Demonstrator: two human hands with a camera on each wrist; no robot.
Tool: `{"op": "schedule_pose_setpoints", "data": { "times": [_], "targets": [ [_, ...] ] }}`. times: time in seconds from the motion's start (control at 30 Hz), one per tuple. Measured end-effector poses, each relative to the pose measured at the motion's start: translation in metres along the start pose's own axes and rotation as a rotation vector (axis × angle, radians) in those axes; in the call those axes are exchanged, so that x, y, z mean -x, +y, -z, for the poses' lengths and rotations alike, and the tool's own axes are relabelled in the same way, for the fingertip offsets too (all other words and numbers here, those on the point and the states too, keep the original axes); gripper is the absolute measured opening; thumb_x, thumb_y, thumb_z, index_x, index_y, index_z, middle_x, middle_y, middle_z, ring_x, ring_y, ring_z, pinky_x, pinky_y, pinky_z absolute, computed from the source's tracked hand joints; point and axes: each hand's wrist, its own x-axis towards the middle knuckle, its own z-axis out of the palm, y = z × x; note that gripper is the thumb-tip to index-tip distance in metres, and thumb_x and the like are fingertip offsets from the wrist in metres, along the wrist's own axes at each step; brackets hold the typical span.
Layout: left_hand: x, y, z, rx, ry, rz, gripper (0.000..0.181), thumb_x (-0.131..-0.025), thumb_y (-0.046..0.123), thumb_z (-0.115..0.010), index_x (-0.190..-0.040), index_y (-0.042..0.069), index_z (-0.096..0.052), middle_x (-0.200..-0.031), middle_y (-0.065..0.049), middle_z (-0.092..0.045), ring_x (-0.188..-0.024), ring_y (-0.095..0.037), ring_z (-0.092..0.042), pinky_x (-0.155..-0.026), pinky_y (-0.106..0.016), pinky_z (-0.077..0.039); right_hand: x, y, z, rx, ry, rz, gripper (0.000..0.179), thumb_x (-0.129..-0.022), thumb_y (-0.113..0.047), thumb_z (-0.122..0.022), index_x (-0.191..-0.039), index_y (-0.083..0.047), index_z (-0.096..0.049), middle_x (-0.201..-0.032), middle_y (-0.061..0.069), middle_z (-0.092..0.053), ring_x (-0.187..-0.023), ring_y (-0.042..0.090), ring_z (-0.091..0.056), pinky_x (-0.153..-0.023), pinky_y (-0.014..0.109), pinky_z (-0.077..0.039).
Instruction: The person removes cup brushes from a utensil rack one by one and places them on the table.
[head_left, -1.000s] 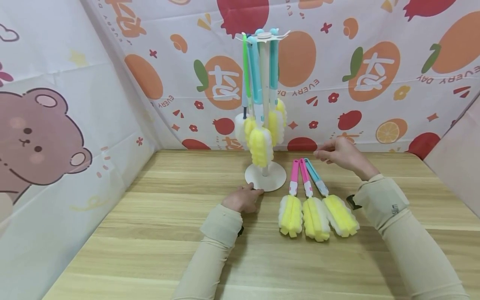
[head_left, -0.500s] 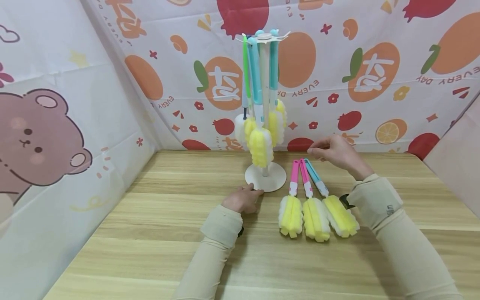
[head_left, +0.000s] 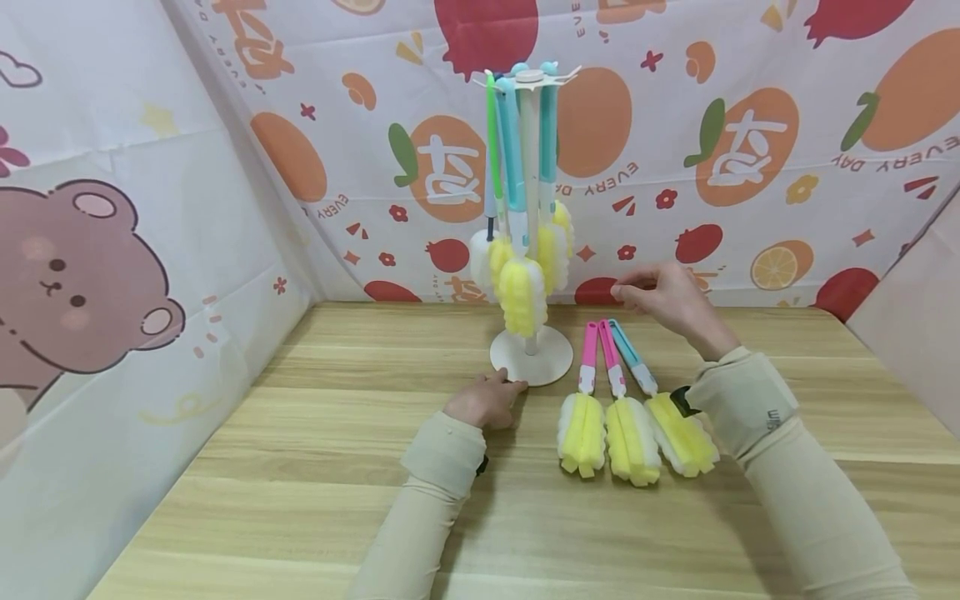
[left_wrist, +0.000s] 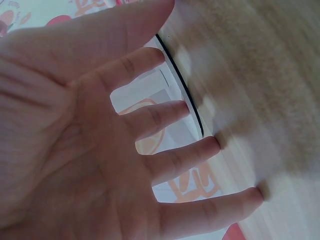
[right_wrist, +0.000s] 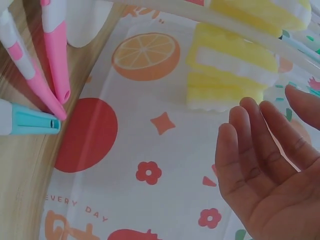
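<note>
My left hand [head_left: 486,402] rests at the front edge of the white round base [head_left: 551,363] of a hanging stand. In the left wrist view its fingers are spread, with fingertips [left_wrist: 210,145] down at the base rim and wood. Behind the handles of three sponge brushes, my right hand [head_left: 667,302] hovers with nothing in it, fingers loosely bent. Two of those brushes have pink handles [head_left: 589,354]; the third has a blue handle [head_left: 628,350]. Their yellow-and-white sponge heads [head_left: 582,433] point toward me. Several brushes hang from the stand's top, including a front blue one [head_left: 513,150].
The stand's pole [head_left: 532,167] rises upright at the back of the wooden table [head_left: 322,483]. Behind it hangs a fruit-print cloth [head_left: 810,242], and a bear-print cloth [head_left: 240,208] covers the left side.
My right hand has drifted left and slightly away from me, toward the stand. The left hand, the stand and the lying brushes have stayed where they were.
</note>
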Motion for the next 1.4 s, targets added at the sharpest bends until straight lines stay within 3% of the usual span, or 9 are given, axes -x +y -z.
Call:
{"op": "schedule_pose_setpoints", "data": {
  "times": [0.47,0.77,1.4],
  "targets": [
    [0.0,0.0,-0.001,0.011,-0.001,0.004,0.061,-0.099,0.018,-0.066,-0.156,0.025,-0.044,-0.166,-0.009,-0.025,-0.148,-0.04,-0.027,-0.111,-0.057,-0.036,0.001,-0.015,0.0,-0.046,0.037,0.038,0.033,-0.099,-0.023,-0.069,-0.121,0.002,-0.071,-0.108,0.019,-0.069,-0.09,0.028,-0.065,-0.072,0.02,-0.053],
    [-0.001,0.0,-0.001,0.005,-0.002,-0.002,0.062,-0.098,0.016,-0.067,-0.156,0.024,-0.044,-0.165,-0.009,-0.026,-0.146,-0.04,-0.03,-0.109,-0.056,-0.038,-0.001,-0.023,-0.002,-0.061,0.056,0.063,0.03,-0.099,-0.021,-0.068,-0.119,0.001,-0.072,-0.104,0.017,-0.07,-0.088,0.031,-0.063,-0.068,0.025,-0.052],
    [0.001,0.0,0.001,0.012,-0.003,0.0,0.063,-0.098,0.016,-0.067,-0.156,0.026,-0.044,-0.166,-0.007,-0.025,-0.147,-0.038,-0.029,-0.11,-0.055,-0.037,-0.006,-0.04,-0.006,-0.156,0.07,0.104,0.031,-0.099,-0.019,-0.068,-0.12,0.004,-0.07,-0.104,0.018,-0.071,-0.085,0.024,-0.064,-0.073,0.02,-0.053]
  ]
}}
